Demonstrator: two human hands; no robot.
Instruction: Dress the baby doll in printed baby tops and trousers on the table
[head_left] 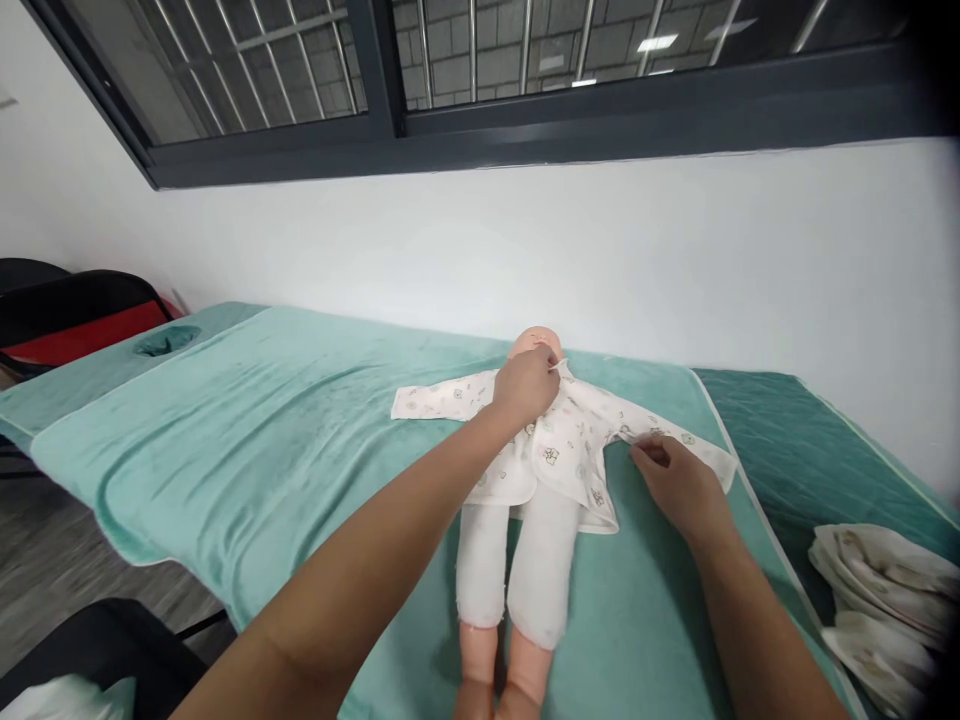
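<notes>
A baby doll (477,655) lies on its back, legs toward me, in white pants (538,580). Over its upper body is a white printed baby shirt (571,440), with both sleeves stretched out sideways. The front panels meet near the middle of the chest. My left hand (529,385) is closed at the collar, pinching the cloth just below the doll's chin and covering part of the head. Lower on the right, my right hand (681,485) has its fingers curled, thumb and forefinger pinching the underside of the right-hand sleeve.
A green sheet (300,400) covers the table under the doll. Folded cloths (892,590) lie at the right edge. Black chairs stand at the left, one with a red panel (90,332). Behind the table rise a white wall (450,250) and a barred window.
</notes>
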